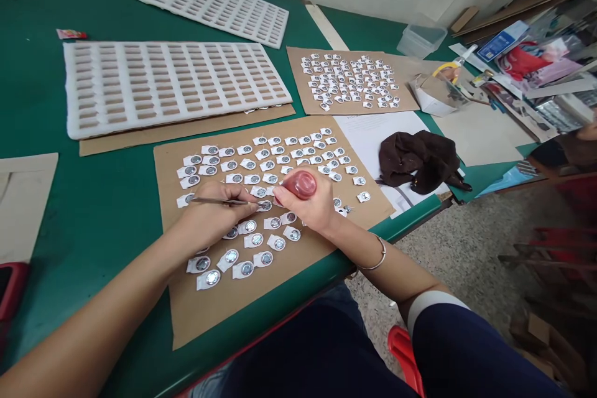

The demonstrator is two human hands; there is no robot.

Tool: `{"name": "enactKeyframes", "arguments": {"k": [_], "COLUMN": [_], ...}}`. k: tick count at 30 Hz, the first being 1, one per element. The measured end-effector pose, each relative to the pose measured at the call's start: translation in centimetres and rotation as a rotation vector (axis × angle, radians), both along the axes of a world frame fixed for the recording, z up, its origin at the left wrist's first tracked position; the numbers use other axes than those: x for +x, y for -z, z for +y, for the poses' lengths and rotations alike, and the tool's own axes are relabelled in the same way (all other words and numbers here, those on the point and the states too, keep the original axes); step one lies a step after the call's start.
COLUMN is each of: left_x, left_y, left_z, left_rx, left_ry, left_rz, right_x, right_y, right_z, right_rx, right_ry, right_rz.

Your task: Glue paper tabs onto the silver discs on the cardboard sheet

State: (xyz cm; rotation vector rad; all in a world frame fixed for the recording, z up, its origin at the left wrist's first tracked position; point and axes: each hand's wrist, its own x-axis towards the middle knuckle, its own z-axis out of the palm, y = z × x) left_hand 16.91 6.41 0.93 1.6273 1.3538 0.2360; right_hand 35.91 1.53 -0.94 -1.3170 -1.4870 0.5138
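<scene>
My left hand (pixel 212 214) is closed in a pinch around slim metal tweezers (pixel 217 201), whose tips reach a small white tab with a round silvery disc (pixel 265 205). Wrapped around a reddish translucent squeeze bottle (pixel 302 184), my right hand (pixel 319 206) keeps it tipped over, its base facing up. The bottle's nozzle is hidden by my fingers, close to that same disc. Many similar tabs, such as one near the front (pixel 208 279), lie in loose rows on a brown cardboard sheet (pixel 205 317) beneath both hands.
Another cardboard sheet (pixel 303 90) farther back carries more tabs. Two white slotted foam trays (pixel 153 90) (pixel 214 3) lie at the back left. A dark cloth (pixel 415 158) rests on paper to the right, near a clear plastic box (pixel 422 37) and clutter. The green table's front edge (pixel 289 308) is close to my body.
</scene>
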Motion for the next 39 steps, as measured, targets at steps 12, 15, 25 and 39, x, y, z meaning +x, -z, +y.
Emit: {"name": "enactKeyframes", "arguments": {"k": [12,15,25,39], "left_x": [-0.05,0.05,0.01,0.19], "left_y": [-0.17,-0.26,-0.21,-0.32], "left_z": [-0.14,-0.18,-0.23,-0.24], "left_rx": [-0.007,-0.022,-0.023,-0.003], "left_ry": [0.001,-0.006,-0.009,-0.001], "left_rz": [-0.002,-0.022,-0.018,0.005], "right_x": [-0.05,0.05,0.1,0.03], "right_y": [0.16,0.15,0.22,0.32], "right_z": [0.07,0.02,-0.09,-0.21], "right_rx": [0.008,-0.007,0.005,0.023], "right_ry": [-0.019,-0.035,-0.058,-0.094], "right_rz": [-0.002,-0.02,-0.028,-0.007]}}
